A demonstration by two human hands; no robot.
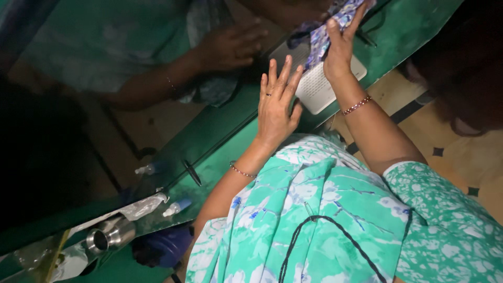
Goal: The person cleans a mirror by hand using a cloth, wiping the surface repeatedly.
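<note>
Shelf (220,157): box (319,86) at far end. Left hand (276,107) flat on shelf, touching the box's near edge. Right hand (339,50) above box, holding cloth (330,26). Steel cup (110,236) and small bottle (176,208) at near end.

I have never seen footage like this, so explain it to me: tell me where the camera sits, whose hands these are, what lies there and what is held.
One camera sits on the person's head, looking down. The left hand presses flat, fingers spread, beside a white perforated box on a green glass shelf that meets a mirror. The right hand grips a blue patterned cloth above the box. The hand at top left is a mirror reflection. Lower left lie a steel cup and a small bottle.
</note>
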